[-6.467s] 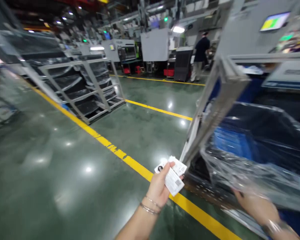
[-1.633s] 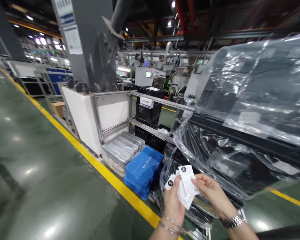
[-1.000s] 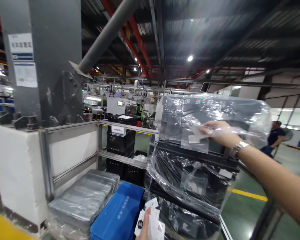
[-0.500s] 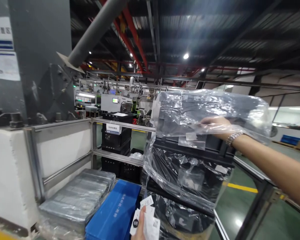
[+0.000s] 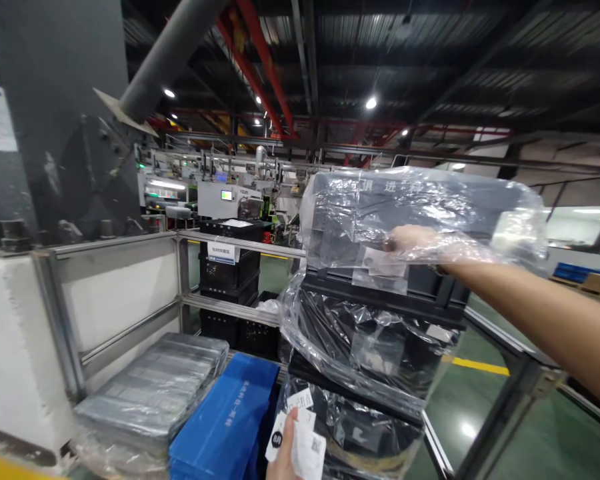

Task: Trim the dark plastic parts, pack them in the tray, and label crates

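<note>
White cards (image 5: 304, 448) in left hand (image 5: 281, 465): pinches them, fanned, under the thumb, low in front of the wrapped bins (image 5: 360, 427), just right of the blue stack (image 5: 225, 420). Reaches with right hand (image 5: 420, 241), well apart and higher, beneath the clear plastic cover (image 5: 340, 200) over the top bin (image 5: 430, 283), with fingertips at a pale slip (image 5: 384, 263); cannot tell whether closed on it.

Factory hall, machine (image 5: 234, 204), red overhead beams (image 5: 267, 63)
</note>
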A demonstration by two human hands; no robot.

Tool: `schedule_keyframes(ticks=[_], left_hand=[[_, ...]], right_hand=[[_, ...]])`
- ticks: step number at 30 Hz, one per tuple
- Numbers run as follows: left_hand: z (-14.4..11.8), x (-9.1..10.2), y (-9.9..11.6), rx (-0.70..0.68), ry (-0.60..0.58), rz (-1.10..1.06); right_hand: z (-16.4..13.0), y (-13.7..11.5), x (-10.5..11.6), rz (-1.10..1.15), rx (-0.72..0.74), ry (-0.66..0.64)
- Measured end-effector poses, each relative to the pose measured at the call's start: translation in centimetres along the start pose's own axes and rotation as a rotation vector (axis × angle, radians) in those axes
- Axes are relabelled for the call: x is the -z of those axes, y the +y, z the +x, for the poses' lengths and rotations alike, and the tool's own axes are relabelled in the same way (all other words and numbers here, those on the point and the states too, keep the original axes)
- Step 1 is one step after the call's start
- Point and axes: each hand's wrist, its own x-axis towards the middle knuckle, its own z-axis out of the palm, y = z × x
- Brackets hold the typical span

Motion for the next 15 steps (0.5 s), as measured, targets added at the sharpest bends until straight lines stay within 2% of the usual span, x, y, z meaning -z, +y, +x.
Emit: schedule_keyframes(ticks=[5,9,13,15], left_hand=[[-0.2,-1.7,0.6,0.176,-0.002,-0.214],[-1.4,-3.5,2.1,0.283,0.013,-0.34],[-3.5,-5.2,4.1,0.282,0.018,-0.487],[-4.3,-5.8,4.8,0.263,0.021,-0.516]], right_hand=[[-1.6,-0.3,-0.5,-0.084,0.01,0.085],[-2.0,0.0,-1.4,-0.125,0.034,0.151],[-2.1,0.6,-2.1,-0.155,0.093,0.215],[-2.3,0.8,-2.6,-0.129,0.076,0.297]])
